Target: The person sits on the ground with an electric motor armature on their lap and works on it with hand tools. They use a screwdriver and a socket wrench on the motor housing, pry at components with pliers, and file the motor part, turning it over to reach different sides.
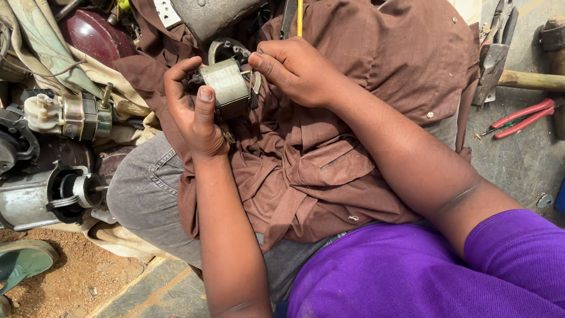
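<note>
Head view looks straight down on a lap covered by a crumpled brown cloth (329,147), where both hands meet over a small grey-green metal motor block with wound coils (226,87). The left hand (191,112) cradles the block from the near-left side, its fingers (205,100) curled and clamped on the casing, thumb pressed flat on the front face. The right hand (294,68) comes in from the right, fingers bunched together in a pinch at the block's upper right corner; what they pinch is too small to tell. The block sits above the left thigh, its long axis running roughly up and away from the body, tilted slightly left. The left hand bears it; the right only touches its edge. A thin yellow rod (299,16) stands just behind the right hand. Off to the left lie other grey motor housings (35,197); to the right, on the concrete floor, red-handled pliers (524,116)
</note>
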`<state>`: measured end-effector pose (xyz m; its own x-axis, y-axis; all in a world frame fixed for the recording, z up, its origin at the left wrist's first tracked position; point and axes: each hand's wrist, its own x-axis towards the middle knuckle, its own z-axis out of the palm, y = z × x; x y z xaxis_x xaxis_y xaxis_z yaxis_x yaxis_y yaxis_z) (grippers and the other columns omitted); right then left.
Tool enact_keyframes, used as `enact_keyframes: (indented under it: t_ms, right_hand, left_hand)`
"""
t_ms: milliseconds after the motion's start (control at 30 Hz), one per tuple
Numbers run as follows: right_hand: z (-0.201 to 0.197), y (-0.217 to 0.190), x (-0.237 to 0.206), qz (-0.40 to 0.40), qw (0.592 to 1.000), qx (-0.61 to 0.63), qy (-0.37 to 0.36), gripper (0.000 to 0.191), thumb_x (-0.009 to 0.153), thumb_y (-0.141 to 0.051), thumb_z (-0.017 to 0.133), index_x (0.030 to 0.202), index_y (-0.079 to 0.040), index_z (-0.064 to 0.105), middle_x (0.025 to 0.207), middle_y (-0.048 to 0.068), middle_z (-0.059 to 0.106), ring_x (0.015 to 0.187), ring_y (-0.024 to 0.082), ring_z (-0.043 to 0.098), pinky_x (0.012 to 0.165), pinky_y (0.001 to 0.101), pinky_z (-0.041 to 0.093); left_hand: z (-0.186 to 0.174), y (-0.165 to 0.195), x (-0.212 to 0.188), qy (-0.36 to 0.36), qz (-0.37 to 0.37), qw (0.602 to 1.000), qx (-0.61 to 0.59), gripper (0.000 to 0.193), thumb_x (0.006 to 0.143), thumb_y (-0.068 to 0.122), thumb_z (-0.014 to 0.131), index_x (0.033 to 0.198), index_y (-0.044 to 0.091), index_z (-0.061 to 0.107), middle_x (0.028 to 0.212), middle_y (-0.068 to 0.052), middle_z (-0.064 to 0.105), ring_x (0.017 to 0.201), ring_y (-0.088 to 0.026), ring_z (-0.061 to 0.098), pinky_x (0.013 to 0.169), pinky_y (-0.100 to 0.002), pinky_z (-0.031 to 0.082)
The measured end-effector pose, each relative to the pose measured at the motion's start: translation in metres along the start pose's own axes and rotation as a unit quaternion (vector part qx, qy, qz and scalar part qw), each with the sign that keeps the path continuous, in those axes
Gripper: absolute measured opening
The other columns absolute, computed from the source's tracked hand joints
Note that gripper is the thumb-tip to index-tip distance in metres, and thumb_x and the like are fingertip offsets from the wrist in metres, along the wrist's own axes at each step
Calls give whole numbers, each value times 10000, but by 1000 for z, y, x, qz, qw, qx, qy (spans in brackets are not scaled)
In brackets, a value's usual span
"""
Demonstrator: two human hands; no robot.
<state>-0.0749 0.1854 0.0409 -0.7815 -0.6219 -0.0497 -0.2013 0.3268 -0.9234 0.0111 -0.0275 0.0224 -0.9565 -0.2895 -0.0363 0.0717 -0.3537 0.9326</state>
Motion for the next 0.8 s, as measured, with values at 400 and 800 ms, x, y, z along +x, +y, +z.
enact_keyframes:
  t_ms: [400,800]
  right_hand:
    - [18,-51,-18,-18,992,21,119,393,1110,-277,607,811,-29,554,715,57,520,665,205,521,606,338,400]
    - [-28,-106,-31,-191,955,-196,117,374,1056,-198,731,787,-65,507,761,85,506,720,299,552,680,427,410]
  left_hand:
    - [30,16,-16,-36,209,900,381,889,660,681,875,1291,109,617,1201,-73,624,1128,-267,626,1092,-410,494]
    - [52,42,-14,-233,26,916,326,882,794,326,886,1534,51,493,1310,-154,644,1222,-318,672,1060,-429,564]
